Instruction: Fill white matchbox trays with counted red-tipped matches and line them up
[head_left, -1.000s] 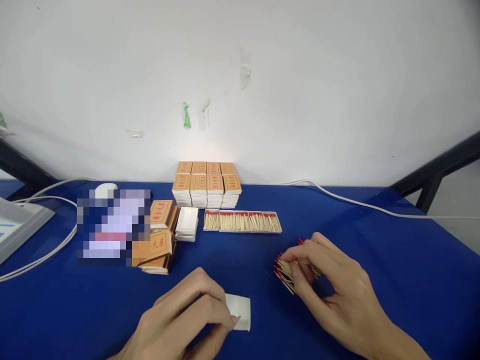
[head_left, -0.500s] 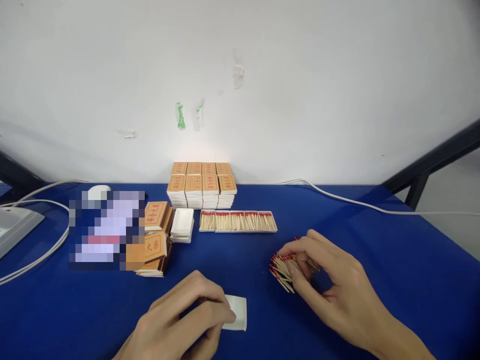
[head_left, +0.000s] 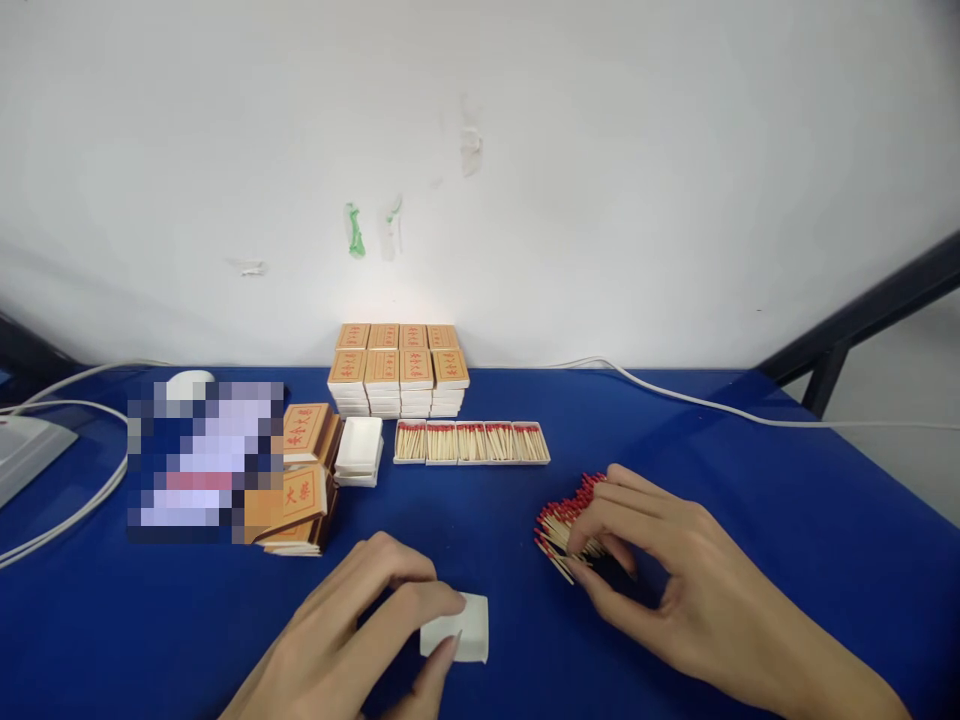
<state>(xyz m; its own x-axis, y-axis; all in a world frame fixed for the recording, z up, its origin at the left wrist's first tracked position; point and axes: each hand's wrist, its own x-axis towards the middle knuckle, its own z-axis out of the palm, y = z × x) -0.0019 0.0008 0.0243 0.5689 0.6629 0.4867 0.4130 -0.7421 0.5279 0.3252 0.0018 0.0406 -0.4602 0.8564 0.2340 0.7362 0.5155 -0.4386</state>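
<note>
My left hand rests on the blue tablecloth near the front edge, fingers curled around a small white matchbox tray. My right hand lies to the right of it, with fingers pinched into a loose pile of red-tipped matches. Behind both hands sits a row of white trays filled with matches.
Stacks of orange matchboxes stand against the white wall. Orange box sleeves and a stack of empty white trays lie at the left middle. White cables and a white device are at far left. Another cable runs right.
My left hand has turned the white tray so more of it shows. My right hand has dropped lower onto the match pile. The view has shifted slightly.
</note>
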